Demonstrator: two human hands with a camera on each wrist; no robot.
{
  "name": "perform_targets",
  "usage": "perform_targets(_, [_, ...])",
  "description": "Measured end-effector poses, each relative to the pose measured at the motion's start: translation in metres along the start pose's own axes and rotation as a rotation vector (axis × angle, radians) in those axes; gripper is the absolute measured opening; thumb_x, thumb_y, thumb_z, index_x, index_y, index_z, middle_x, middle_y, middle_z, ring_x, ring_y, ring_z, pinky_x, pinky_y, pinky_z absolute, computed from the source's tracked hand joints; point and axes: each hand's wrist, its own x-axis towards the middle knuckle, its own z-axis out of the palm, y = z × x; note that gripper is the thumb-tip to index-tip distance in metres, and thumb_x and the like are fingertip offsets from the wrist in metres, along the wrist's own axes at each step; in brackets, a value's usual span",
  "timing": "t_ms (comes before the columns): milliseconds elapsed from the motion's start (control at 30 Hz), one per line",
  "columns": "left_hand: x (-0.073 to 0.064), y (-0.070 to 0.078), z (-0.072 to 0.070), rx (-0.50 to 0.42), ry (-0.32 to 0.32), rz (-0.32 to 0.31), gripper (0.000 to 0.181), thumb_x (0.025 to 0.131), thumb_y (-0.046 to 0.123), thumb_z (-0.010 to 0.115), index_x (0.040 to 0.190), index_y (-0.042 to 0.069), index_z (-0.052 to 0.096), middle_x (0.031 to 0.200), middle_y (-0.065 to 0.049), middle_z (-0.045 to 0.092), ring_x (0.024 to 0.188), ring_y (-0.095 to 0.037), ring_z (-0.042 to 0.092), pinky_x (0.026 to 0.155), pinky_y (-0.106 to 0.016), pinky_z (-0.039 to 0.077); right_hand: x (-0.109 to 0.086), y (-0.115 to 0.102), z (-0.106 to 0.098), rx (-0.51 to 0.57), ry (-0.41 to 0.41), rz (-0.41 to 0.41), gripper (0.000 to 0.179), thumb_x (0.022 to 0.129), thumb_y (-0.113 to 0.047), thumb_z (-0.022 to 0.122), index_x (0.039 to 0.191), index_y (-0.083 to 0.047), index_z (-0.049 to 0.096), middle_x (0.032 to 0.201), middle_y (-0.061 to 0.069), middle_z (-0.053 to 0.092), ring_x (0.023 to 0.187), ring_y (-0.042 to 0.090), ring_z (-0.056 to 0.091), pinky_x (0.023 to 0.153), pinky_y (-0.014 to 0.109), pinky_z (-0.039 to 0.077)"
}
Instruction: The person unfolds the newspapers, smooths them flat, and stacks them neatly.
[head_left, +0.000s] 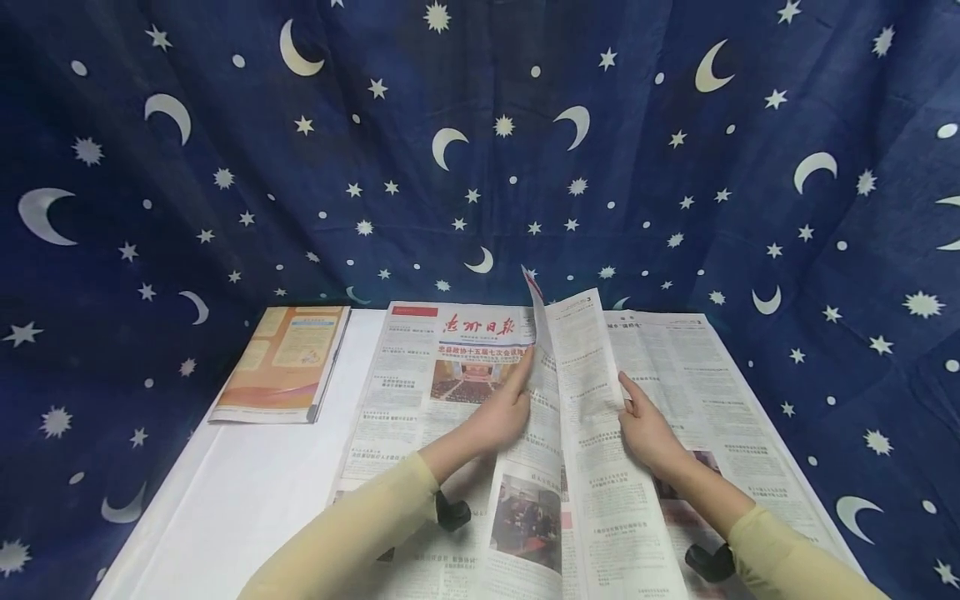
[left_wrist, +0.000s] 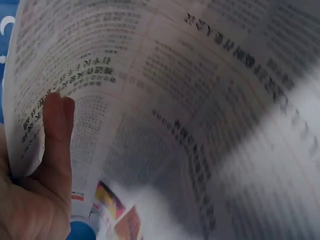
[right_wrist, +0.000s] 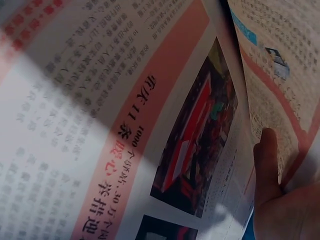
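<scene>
Two hands have one big newspaper (head_left: 600, 483) between them, and it's spread over the right part of the white counter (head_left: 247, 492), a couple of leaves standing up in the middle. Left hand (head_left: 502, 412) has a raised leaf pinched, thumb on one side and pretty straight fingers on the other. Right hand (head_left: 651, 432) is gripping the outer edge of the other lifted leaf, thumb on the print. From where I'm standing there's also a red masthead and a hall photo on the page lying flat at left. Pale yellow sleeves (head_left: 352, 525), black bits (head_left: 452, 511) by both wrists. Orange booklet (head_left: 288, 358) sits off to the far left, and a navy moon-and-star cloth (head_left: 480, 208) hangs behind it all.
</scene>
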Motion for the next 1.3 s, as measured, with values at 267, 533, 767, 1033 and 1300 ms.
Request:
perform_targets(267, [-0.017, -0.001, -0.042, -0.045, 0.04, 0.043, 0.068, 0.107, 0.009, 0.031, 0.166, 0.029, 0.002, 0.172, -0.002, 0.005, 0.155, -0.017, 0.01, 0.124, -0.037, 0.013, -0.007, -0.003, -0.008, 0.05, -0.011, -0.014, 0.069, 0.106, -0.002, 0.029, 0.166, -0.015, -0.004, 0.155, 0.03, 0.037, 0.127, 0.042, 0.056, 0.112, 0.059, 0.036])
perform_targets(533, [-0.035, 0.004, -0.085, -0.115, 0.119, 0.018, 0.067, 0.107, 0.012, 0.033, 0.166, 0.03, 0.008, 0.172, 0.001, 0.004, 0.156, -0.02, 0.006, 0.125, -0.045, 0.01, -0.017, -0.008, -0.027, 0.057, 0.004, -0.056, 0.069, 0.107, -0.002, 0.03, 0.166, -0.018, -0.004, 0.152, 0.03, 0.042, 0.114, 0.034, 0.065, 0.09, 0.033, 0.053])
perform_targets(767, [-0.05, 0.006, -0.118, -0.165, 0.141, 0.054, 0.065, 0.11, 0.012, 0.033, 0.166, 0.031, 0.007, 0.172, 0.001, 0.002, 0.156, -0.019, 0.006, 0.125, -0.048, 0.009, -0.025, -0.008, -0.048, 0.085, 0.007, -0.095, 0.068, 0.107, -0.001, 0.029, 0.165, -0.013, -0.005, 0.147, 0.035, 0.043, 0.103, 0.03, 0.067, 0.078, 0.028, 0.056])
perform_targets(1033, [-0.065, 0.003, -0.147, -0.164, 0.174, 0.048, 0.064, 0.11, 0.011, 0.032, 0.166, 0.029, 0.005, 0.171, 0.005, -0.004, 0.156, -0.013, -0.004, 0.125, -0.045, 0.002, -0.031, -0.006, -0.077, -0.005, 0.028, -0.155, 0.068, 0.107, 0.001, 0.03, 0.164, -0.009, -0.006, 0.145, 0.039, 0.041, 0.109, 0.033, 0.063, 0.079, 0.02, 0.052])
perform_targets(1300, [-0.081, -0.015, -0.173, -0.313, 0.189, 0.011, 0.066, 0.11, 0.008, 0.03, 0.166, 0.032, 0.002, 0.171, 0.006, -0.007, 0.156, -0.019, 0.006, 0.123, -0.033, 0.019, -0.037, 0.002, -0.107, -0.112, 0.085, -0.181, 0.066, 0.108, 0.0, 0.031, 0.165, -0.009, -0.001, 0.136, 0.038, 0.047, 0.093, 0.008, 0.062, 0.073, 0.019, 0.051])
